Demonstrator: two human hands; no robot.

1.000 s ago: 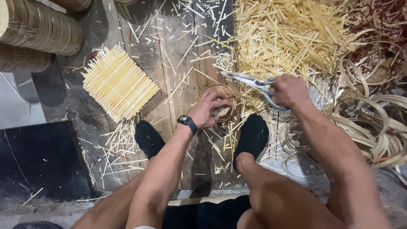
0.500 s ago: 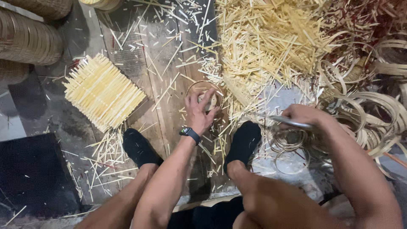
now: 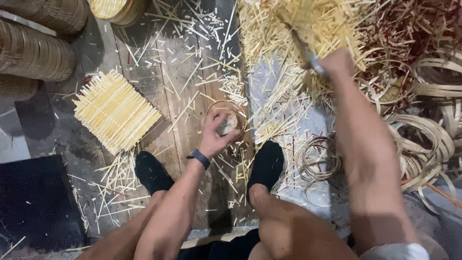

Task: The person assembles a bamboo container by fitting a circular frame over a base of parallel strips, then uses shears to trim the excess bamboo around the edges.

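Note:
My left hand (image 3: 215,134), with a dark watch on the wrist, grips a small round bamboo ring (image 3: 217,104) that rests on a wooden board (image 3: 168,82); the fingers curl over something pale inside it. My right hand (image 3: 337,62) is stretched forward and closed on a thin metal tool (image 3: 308,52), blurred, whose tip points into a big pile of pale bamboo sticks (image 3: 308,21). My two feet in black socks (image 3: 151,171) (image 3: 267,163) sit on either side of the board.
A flat mat of bamboo sticks (image 3: 115,110) lies left of the board. Stacked round frames (image 3: 33,53) stand at the far left. Coiled bamboo strips (image 3: 423,139) and a small coil (image 3: 317,161) lie at the right. A black sheet (image 3: 29,197) covers the near left.
My right hand has swung with the metal tool from beside my right knee up and forward into the stick pile. My left hand stays on the ring.

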